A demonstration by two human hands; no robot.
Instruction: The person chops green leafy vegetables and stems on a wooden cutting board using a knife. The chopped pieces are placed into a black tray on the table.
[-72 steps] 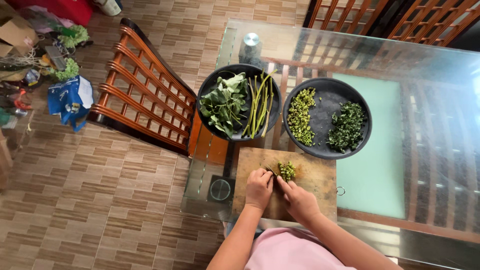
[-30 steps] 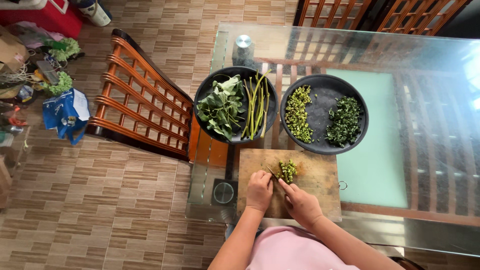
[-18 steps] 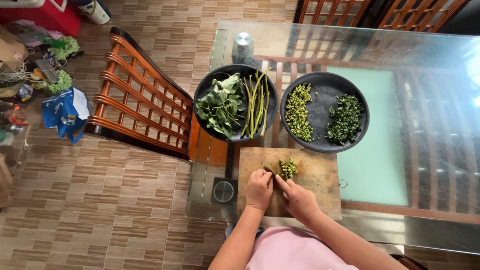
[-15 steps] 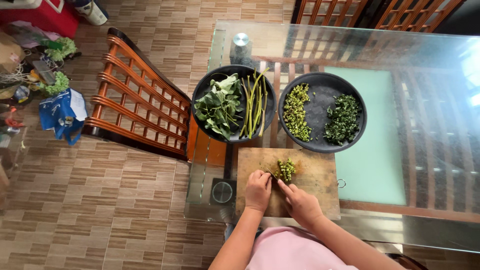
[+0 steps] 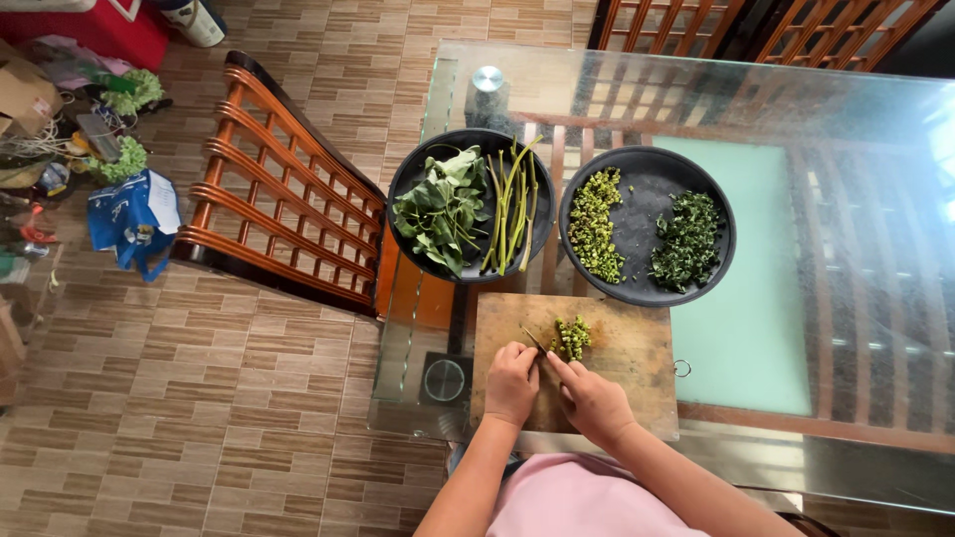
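Two round black trays (image 5: 470,149) (image 5: 647,164), one wooden cutting board (image 5: 627,353), one knife (image 5: 534,340), and two hands (image 5: 511,383) (image 5: 595,400).

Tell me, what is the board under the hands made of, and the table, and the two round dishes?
The cutting board looks like bare, worn wood: brown, matte, with grain. The table seems to be glass: the chairs and floor show through it and it shines. The two round dishes are black and dull; possibly plastic or metal, hard to tell.
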